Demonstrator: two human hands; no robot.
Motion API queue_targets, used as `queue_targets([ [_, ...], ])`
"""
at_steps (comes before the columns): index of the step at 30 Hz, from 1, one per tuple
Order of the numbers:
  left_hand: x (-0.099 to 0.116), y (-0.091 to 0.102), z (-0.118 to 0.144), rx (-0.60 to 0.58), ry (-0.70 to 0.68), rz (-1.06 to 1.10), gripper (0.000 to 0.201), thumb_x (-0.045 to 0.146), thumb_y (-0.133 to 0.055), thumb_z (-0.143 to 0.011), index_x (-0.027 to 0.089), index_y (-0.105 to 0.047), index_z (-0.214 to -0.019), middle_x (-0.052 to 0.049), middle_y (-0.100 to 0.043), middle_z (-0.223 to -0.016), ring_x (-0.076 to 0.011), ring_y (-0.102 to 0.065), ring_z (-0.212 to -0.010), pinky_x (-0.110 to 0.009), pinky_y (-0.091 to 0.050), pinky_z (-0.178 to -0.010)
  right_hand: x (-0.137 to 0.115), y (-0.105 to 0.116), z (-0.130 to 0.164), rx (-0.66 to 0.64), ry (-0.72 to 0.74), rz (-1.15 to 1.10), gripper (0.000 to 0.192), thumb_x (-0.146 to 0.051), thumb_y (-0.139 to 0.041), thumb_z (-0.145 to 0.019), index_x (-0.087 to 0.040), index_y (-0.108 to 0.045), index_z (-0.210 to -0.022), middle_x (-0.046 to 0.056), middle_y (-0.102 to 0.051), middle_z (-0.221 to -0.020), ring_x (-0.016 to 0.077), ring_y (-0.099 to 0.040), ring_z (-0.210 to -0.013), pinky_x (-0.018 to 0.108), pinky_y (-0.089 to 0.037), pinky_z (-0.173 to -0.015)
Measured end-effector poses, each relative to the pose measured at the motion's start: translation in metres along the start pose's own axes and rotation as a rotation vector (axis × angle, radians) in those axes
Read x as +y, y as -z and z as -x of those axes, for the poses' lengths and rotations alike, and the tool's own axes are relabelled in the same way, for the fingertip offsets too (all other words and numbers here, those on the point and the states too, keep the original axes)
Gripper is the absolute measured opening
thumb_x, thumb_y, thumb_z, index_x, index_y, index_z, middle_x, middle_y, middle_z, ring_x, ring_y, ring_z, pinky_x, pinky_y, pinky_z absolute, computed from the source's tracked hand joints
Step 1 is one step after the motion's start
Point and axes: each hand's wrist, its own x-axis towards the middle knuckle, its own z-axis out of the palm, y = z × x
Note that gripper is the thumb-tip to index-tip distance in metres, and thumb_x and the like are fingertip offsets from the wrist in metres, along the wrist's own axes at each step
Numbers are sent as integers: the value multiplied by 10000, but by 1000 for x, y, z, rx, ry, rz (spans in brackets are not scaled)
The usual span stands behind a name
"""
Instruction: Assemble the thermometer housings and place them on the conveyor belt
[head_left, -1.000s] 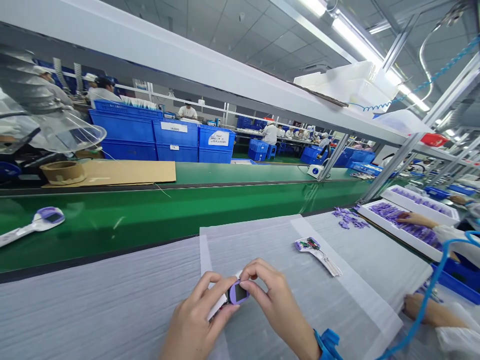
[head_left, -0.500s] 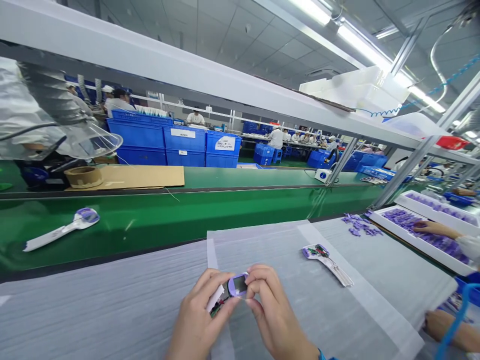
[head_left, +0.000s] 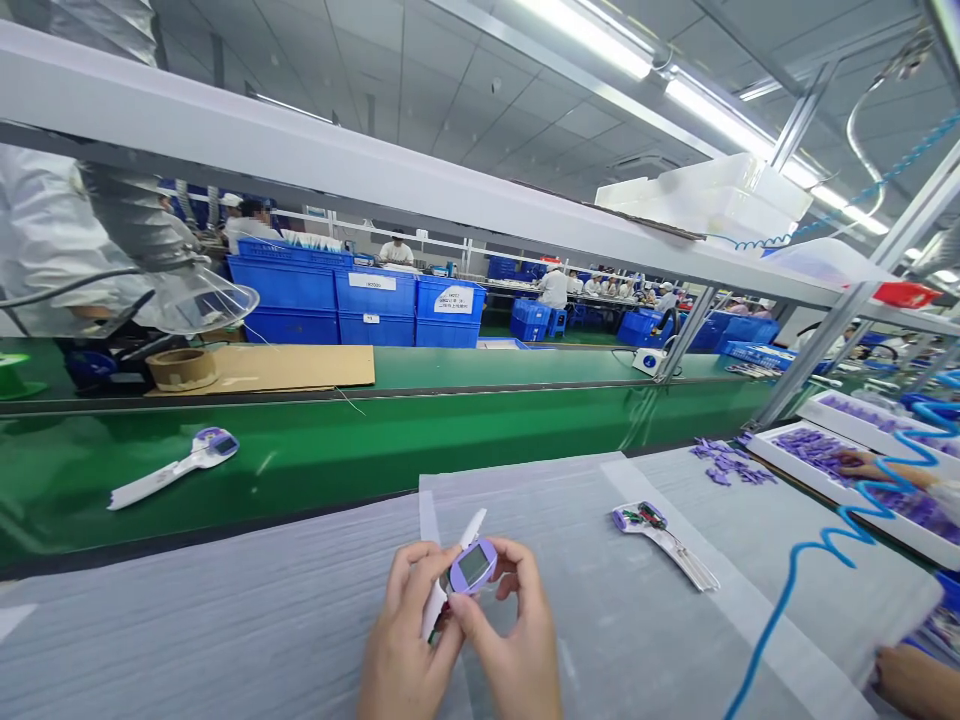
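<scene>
My left hand [head_left: 412,615] is closed around the white body of a handheld device, with a green circuit board and red parts showing at its open side. The purple-framed display [head_left: 473,566] sits at the device's head, facing up. My right hand [head_left: 517,620] grips the purple frame, thumb on the lower edge and fingers at its right side. A white piece [head_left: 473,527] juts up behind the display. On the mat to the right lies an open device half [head_left: 660,540] with its board and wires exposed.
A similar white-and-purple device [head_left: 180,466] lies on the green conveyor belt [head_left: 360,450]. Purple parts [head_left: 727,460] are piled on the mat at right, beside white foam trays [head_left: 787,450]. A co-worker's hand [head_left: 862,465] reaches into a tray. A blue coiled hose [head_left: 795,555] hangs at right.
The purple-framed display has turned and tilted in my hands, and my right thumb has moved onto its lower edge. The white piece now shows behind it. The blue hose has swung into view.
</scene>
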Motion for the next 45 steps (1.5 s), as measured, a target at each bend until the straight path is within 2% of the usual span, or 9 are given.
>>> queue_targets([
  [6,15,-5,-7,-103,319,492,547,384,-641,-737,205,-452,-1218,-92,-620,-1102,-245,-617,-974,-350,-503,-839,-1,7,0,19,74,-38,375,-247,-650,-774,-179,-543,-1126,31,-609,-828,147,-520,-629,236,-452,-542],
  [8,17,-5,-9,-139,405,613,589,387,-684,-686,203,-465,-1201,-62,-663,-1020,-240,-632,-919,-340,-503,-819,-2,8,1,21,75,-81,366,-289,-635,-789,-168,-555,-1125,20,-583,-760,142,-497,-587,239,-426,-512],
  [10,17,-5,-10,-114,434,636,584,366,-689,-675,203,-474,-1193,-46,-666,-982,-236,-632,-892,-327,-509,-776,-4,8,0,24,82,-100,343,-328,-629,-788,-173,-574,-1089,10,-558,-725,142,-481,-580,245,-410,-514],
  [14,13,-4,-10,-8,280,470,434,327,-675,-684,194,-553,-1079,-53,-608,-997,-244,-601,-928,-331,-493,-791,-7,11,-3,-43,82,-89,282,-345,-621,-783,-198,-596,-1022,16,-560,-756,159,-484,-656,256,-429,-588],
  [18,15,-3,-8,4,139,283,332,227,-670,-699,225,-591,-1021,-42,-544,-986,-234,-569,-943,-323,-480,-804,-10,17,-7,-149,80,-84,270,-259,-619,-760,-209,-600,-1025,11,-555,-777,165,-487,-698,256,-431,-617],
  [27,19,-3,-7,-39,145,317,336,221,-673,-724,231,-556,-1038,-44,-499,-1005,-230,-550,-947,-327,-499,-783,-17,20,-6,-167,65,-111,290,-268,-623,-782,-234,-616,-1070,30,-595,-862,194,-508,-794,286,-447,-692],
  [35,18,6,-2,-108,47,168,353,208,-591,-823,272,-473,-1149,-39,-429,-1059,-199,-520,-986,-295,-502,-796,-9,16,-2,-190,165,-63,379,-275,-625,-835,-272,-569,-1210,46,-613,-1069,208,-553,-984,292,-501,-812],
  [41,15,8,-4,-124,-59,103,296,238,-566,-863,276,-465,-1138,-25,-455,-1030,-181,-535,-936,-276,-475,-777,-6,12,7,-139,91,-43,391,-348,-626,-835,-287,-581,-1219,30,-560,-943,174,-597,-835,244,-529,-706],
  [45,10,7,-3,-106,-127,106,287,240,-562,-873,282,-459,-1137,-18,-470,-1019,-174,-537,-950,-260,-460,-794,-5,9,12,-140,141,-39,427,-360,-616,-845,-295,-543,-1261,11,-577,-872,166,-585,-777,243,-516,-686],
])
